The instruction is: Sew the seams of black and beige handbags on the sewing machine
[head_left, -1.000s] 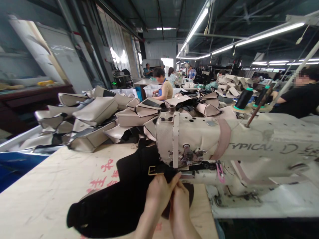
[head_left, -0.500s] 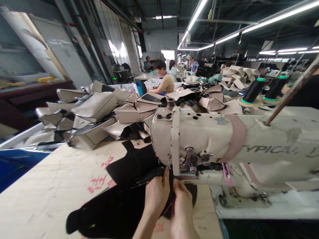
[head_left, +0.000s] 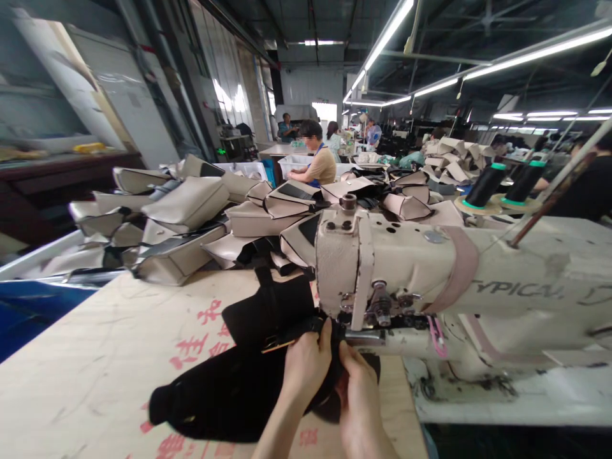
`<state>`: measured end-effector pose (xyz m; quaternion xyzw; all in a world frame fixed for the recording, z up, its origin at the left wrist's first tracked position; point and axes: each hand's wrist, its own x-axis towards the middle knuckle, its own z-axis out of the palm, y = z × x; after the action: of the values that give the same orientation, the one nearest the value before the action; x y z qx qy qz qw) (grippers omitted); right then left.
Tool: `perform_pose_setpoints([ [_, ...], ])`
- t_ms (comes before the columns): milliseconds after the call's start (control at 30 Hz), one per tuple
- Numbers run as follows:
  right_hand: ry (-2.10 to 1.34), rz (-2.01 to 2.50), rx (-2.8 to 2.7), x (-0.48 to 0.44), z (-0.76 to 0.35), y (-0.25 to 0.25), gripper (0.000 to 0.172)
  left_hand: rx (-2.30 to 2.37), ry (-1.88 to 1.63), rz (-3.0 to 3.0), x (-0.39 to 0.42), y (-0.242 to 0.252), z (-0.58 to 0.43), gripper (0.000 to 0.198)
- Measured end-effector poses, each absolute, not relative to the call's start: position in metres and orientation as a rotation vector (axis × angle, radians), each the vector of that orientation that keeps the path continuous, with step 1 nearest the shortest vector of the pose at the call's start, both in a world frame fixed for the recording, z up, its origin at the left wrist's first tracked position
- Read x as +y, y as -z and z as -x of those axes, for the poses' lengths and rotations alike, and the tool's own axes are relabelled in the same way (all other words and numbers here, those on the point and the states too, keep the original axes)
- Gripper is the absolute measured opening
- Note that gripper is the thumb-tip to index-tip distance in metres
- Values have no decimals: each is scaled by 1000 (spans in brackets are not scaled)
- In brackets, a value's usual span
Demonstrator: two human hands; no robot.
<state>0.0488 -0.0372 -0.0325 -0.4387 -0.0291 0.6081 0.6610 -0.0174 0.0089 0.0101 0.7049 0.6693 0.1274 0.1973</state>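
Black material (head_left: 224, 395) with a zipper along one edge spreads over the wooden tabletop (head_left: 109, 357) and reaches under the head of a cream sewing machine (head_left: 401, 255). My left hand (head_left: 308, 357) is closed on it just left of the machine's needle area, thumb and fingers pressed on the fabric. Close beside it on the right, my right hand (head_left: 356, 382) pinches the same black piece near its edge. The needle and the fingertips at the far side are hidden by the machine head and the cloth.
Beige bags (head_left: 186, 204) are heaped behind the table and machine. Two black thread spools (head_left: 485, 185) stand at the right, near a slanted metal rod (head_left: 564, 182). A blue bin (head_left: 43, 312) lies at the left edge. A seated person (head_left: 318, 162) works beyond the heap.
The black material and both hands have shifted slightly right in the view. The machine head also appears farther right, and more of the red writing on the tabletop shows.
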Motion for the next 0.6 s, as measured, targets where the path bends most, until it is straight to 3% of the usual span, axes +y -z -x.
perform_pose_setpoints([
  [433, -1407, 995, -23, -34, -49, 36, 44, 1857, -405, -1988, 14, -5, 18, 47],
  [600, -1368, 1055, -154, -32, -50, 33, 37, 1815, -383, -2017, 21, -4, 20, 47],
])
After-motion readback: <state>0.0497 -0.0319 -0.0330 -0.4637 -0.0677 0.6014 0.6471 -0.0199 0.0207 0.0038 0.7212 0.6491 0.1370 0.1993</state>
